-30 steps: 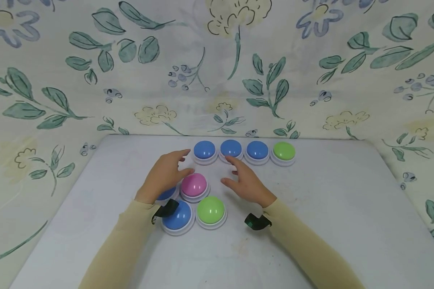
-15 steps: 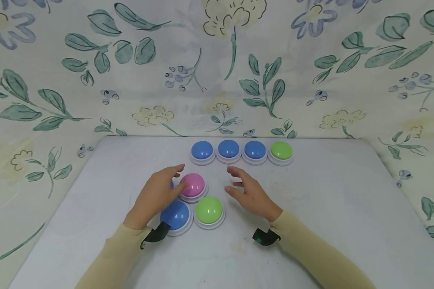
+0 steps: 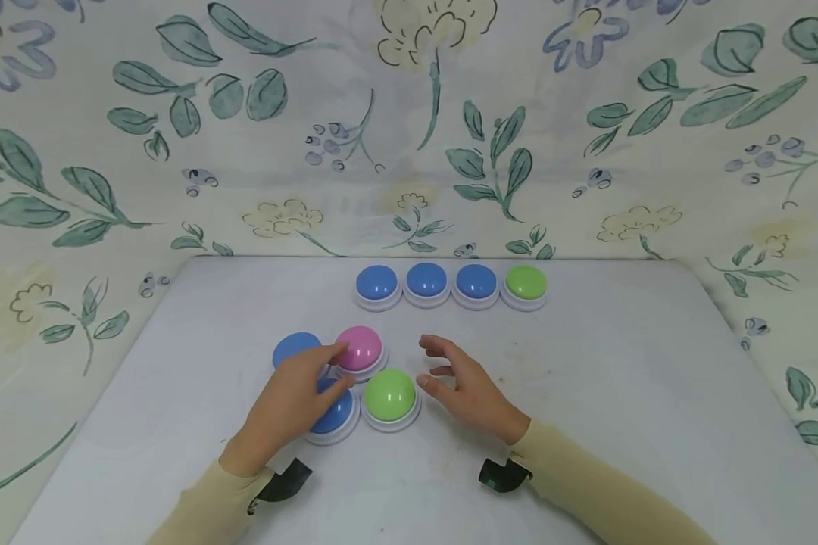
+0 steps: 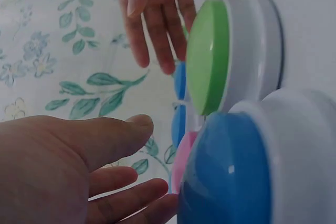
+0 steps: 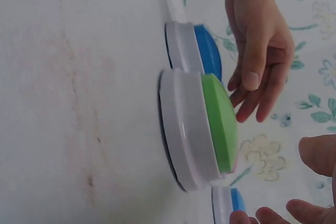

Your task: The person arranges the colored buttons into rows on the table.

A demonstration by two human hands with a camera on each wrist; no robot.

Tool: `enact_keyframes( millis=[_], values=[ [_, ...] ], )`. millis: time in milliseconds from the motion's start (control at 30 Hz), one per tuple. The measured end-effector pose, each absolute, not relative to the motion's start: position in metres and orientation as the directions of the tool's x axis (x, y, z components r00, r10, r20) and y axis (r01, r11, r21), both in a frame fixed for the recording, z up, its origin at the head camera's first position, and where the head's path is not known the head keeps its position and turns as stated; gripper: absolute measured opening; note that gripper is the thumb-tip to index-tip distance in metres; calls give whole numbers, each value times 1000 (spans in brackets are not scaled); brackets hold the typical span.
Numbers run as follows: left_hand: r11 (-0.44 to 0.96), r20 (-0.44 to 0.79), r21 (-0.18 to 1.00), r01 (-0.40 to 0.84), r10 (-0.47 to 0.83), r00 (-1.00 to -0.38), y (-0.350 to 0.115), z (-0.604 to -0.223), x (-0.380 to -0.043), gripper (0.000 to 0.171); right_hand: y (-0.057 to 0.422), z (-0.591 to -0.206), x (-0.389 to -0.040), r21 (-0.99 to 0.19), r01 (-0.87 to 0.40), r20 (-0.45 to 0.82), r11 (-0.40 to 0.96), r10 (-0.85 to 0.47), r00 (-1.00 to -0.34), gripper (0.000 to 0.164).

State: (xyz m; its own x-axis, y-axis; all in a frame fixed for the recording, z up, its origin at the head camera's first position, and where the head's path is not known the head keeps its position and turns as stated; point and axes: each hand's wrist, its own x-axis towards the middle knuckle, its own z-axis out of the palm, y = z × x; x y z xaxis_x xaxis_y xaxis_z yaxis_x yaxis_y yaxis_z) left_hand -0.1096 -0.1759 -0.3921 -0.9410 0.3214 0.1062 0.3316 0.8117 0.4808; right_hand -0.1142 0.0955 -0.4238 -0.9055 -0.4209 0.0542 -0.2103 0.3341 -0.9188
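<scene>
The left hand, fingers apart, has drawn back over the nearest white-based blue plastic dome, seemingly within reach, and the right hand, also unclenched, hovers right of the near green plastic dome.

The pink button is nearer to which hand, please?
Left: the left hand reaches to the left side of the pink button; the right hand is apart from it, off to its right.

we see a white counter with faint brownish marks; behind it, a pale backdrop bears green leaves and yellow flowers.
</scene>
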Motion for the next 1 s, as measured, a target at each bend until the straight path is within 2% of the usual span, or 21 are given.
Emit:
enact_keyframes(
  millis=[467,767,1000],
  values=[
    [776,159,469,422,395,-905,-168,-401,-92,57,94,-436,-111,-948,-209,90,238,-430,-899,60],
    [795,195,386,469,427,-883,-165,-404,-92,61,90,-439,-108,-940,-102,-73,327,-483,-872,68],
    [814,173,349,464,431,-886,-162,-411,-89,64,86,-448,-104,-929,-165,-31,331,-514,-857,66]
  ],
)
